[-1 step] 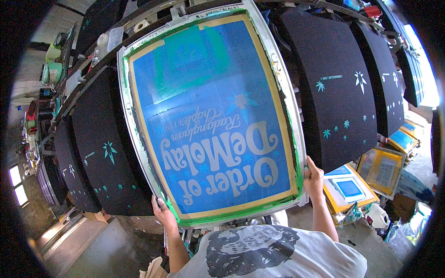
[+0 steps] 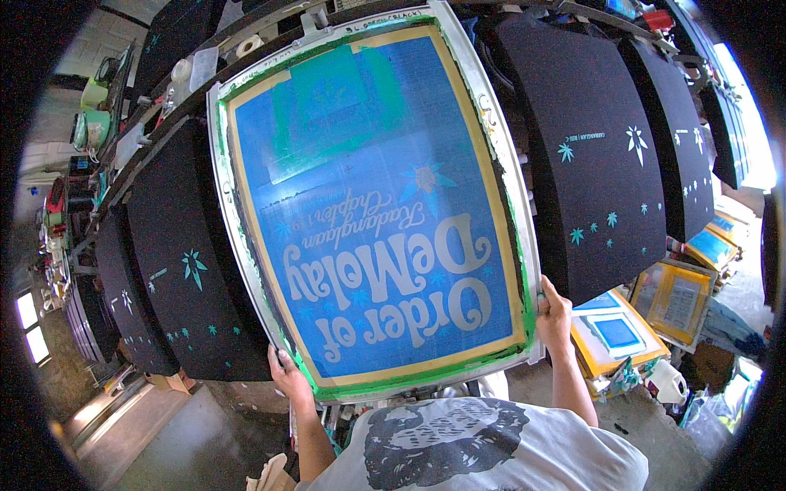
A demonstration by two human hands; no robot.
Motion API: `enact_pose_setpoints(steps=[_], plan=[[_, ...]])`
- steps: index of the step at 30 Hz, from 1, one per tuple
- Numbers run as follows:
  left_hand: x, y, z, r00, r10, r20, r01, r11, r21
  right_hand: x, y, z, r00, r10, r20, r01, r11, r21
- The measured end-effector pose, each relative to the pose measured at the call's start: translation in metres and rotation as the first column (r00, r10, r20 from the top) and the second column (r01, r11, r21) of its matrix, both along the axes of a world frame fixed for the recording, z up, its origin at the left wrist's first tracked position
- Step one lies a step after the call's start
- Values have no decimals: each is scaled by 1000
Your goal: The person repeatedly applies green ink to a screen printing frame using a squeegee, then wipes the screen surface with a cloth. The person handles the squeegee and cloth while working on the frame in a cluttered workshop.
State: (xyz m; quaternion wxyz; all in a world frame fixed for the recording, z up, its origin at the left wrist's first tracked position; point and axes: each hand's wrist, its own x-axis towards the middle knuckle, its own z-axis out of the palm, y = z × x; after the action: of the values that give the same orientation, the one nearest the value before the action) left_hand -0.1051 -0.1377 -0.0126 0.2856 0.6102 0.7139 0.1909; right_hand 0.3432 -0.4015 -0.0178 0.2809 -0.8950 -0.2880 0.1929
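A large screen-printing frame (image 2: 214, 155) with a silver rim fills the middle. Its blue mesh (image 2: 352, 172) bears pale upside-down lettering, a leaf motif and a green patch near the far end, bordered by cream and green tape. My left hand (image 2: 286, 376) is closed on the frame's near left corner. Lower on the right side of the same rim, my right hand (image 2: 553, 311) grips the frame, fingers curled around it. Both forearms come up beside my pale printed shirt (image 2: 573, 442).
Black fabric-covered boards with teal and white leaf prints stand left (image 2: 188, 311) and right (image 2: 589, 196). A dark rail (image 2: 155, 164) runs behind, holding containers. Yellow-edged screens (image 2: 671, 303) and a white jug (image 2: 667, 380) lie at lower right, on a concrete floor (image 2: 164, 442).
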Motion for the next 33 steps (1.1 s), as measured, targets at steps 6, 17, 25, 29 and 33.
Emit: enact_pose_setpoints(steps=[6, 17, 25, 29, 33], plan=[[1, 0, -1, 1000, 4, 10, -4, 1000, 6, 0, 0, -1, 1000, 9, 4, -9, 1000, 4], [11, 5, 0, 1000, 12, -12, -13, 1000, -10, 8, -1, -12, 999, 26, 28, -27, 999, 32], [10, 6, 1, 1000, 16, -25, -16, 999, -38, 6, 6, -4, 1000, 21, 9, -21, 999, 41], [1, 7, -5, 999, 0, -48, -2, 1000, -29, 7, 1, -7, 1000, 9, -9, -8, 999, 46], [2, 6, -2, 999, 34, 18, -33, 998, -45, 7, 7, 1, 996, -41, -82, 38, 998, -41]])
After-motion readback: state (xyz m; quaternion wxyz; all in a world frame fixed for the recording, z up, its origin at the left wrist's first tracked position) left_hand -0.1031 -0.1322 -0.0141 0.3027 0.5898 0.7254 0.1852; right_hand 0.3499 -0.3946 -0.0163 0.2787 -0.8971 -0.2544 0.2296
